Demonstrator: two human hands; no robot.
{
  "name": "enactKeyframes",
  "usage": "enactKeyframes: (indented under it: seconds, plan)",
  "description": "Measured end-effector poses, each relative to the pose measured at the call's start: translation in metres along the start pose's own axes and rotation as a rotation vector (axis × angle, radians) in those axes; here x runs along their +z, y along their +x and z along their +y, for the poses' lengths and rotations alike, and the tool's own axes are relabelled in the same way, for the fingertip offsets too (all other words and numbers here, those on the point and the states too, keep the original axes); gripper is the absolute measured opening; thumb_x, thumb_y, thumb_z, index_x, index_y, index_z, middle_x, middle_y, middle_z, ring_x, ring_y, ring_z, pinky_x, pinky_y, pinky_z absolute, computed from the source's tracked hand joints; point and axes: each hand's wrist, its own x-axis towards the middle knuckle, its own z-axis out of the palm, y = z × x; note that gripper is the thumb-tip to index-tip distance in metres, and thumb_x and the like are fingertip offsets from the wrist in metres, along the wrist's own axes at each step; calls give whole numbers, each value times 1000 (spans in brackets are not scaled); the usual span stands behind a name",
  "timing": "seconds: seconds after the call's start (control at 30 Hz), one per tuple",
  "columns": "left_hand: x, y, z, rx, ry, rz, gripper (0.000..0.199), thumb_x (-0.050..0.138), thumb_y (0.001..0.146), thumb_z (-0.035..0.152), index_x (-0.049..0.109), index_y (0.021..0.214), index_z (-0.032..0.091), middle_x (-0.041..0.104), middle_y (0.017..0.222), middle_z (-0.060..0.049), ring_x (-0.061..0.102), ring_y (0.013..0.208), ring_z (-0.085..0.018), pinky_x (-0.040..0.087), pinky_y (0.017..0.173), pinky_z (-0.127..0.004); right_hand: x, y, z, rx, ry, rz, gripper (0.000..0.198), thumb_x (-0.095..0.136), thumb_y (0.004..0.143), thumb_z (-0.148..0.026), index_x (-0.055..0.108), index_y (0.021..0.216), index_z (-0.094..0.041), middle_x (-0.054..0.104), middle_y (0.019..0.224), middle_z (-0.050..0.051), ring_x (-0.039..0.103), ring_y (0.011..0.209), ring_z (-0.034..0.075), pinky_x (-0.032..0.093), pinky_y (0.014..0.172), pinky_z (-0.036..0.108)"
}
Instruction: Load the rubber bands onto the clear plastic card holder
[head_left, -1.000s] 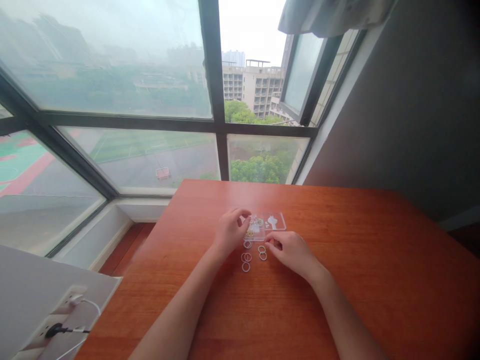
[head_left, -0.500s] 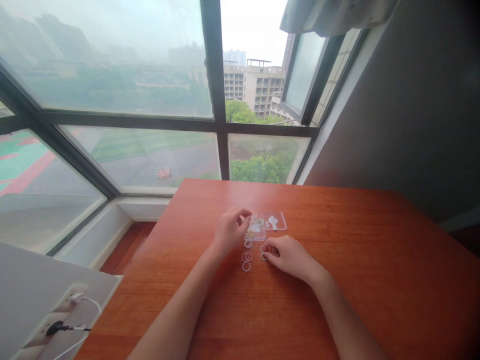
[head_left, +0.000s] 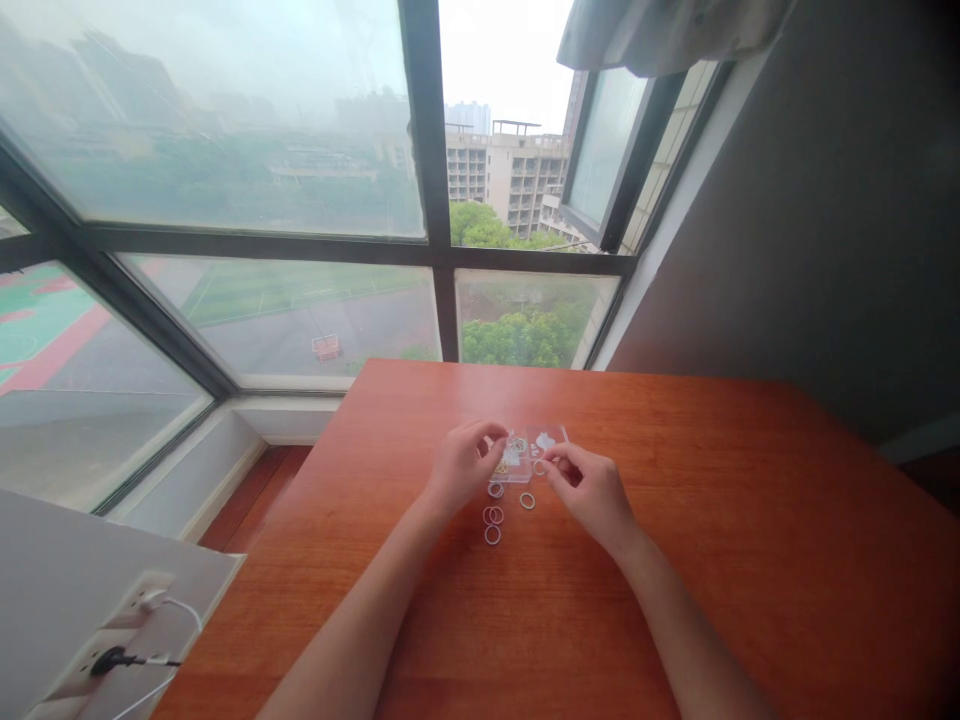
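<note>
A thin pale ring point(head_left: 538, 467) is pinched between the thumb and index finger of my right hand point(head_left: 592, 492), raised just over the right edge of a clear plastic box point(head_left: 519, 476). My left hand point(head_left: 469, 465) is curled round the box's left side, gripping it; its fingers hide that edge. Inside the box lie several small rings, some yellowish. On the table in front of it rest a single ring point(head_left: 527, 501), a pair of overlapping rings point(head_left: 493, 515), a ring point(head_left: 492, 535) nearest me, and more overlapping rings point(head_left: 496, 490) by the box.
The box's clear lid point(head_left: 559, 433), with a white printed mark, lies open behind my right fingers. Everything stands on a reddish-brown wooden table point(head_left: 720, 520). Windows point(head_left: 300, 300) run behind it, and plugs sit in a wall socket point(head_left: 112, 655) at lower left.
My right hand has lifted one ring off the table and moved it up and forward to the box. Another ring stays where the hand was. My left hand has barely moved.
</note>
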Motion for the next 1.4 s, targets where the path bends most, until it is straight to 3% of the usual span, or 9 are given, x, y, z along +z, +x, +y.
enactKeyframes:
  seconds: [0.33, 0.5, 0.77, 1.07, 1.4]
  plan:
    - [3, -2, 19, 21, -158, -183, 14, 58, 84, 27, 67, 83, 15, 66, 73, -1, 54, 59, -9, 42, 55, -18, 2, -1, 4, 2, -47, 22, 14, 57, 83, -30, 65, 81, -19, 46, 53, -6, 43, 49, 10, 35, 53, 21]
    - [8, -4, 24, 67, -164, -235, 9, 60, 82, 21, 67, 81, 16, 65, 72, -1, 53, 60, -9, 42, 57, -19, 2, -2, 4, 4, -43, 13, 14, 56, 83, -30, 65, 82, -19, 49, 54, -5, 44, 49, 10, 34, 53, 21]
    - [11, -4, 19, 38, -95, -194, 8, 57, 80, 16, 65, 79, 16, 65, 72, 0, 54, 60, -9, 42, 56, -19, 3, -1, 4, -1, -63, 6, 13, 56, 83, -29, 66, 83, -19, 49, 54, -5, 44, 50, 10, 34, 54, 21]
    - [4, 0, 7, -28, -24, 70, 8, 57, 82, 20, 65, 82, 19, 65, 73, 1, 54, 60, -10, 43, 57, -20, 3, -2, 4, -18, -82, -37, 13, 55, 83, -28, 65, 82, -20, 49, 55, -5, 45, 51, 10, 35, 54, 21]
    - [15, 2, -2, -4, 38, 45, 14, 55, 83, 19, 64, 94, 19, 65, 83, -1, 54, 61, -10, 45, 63, -23, 3, -1, 3, -18, -138, -152, 12, 54, 83, -25, 66, 82, -21, 53, 56, -4, 50, 53, 11, 37, 57, 22]
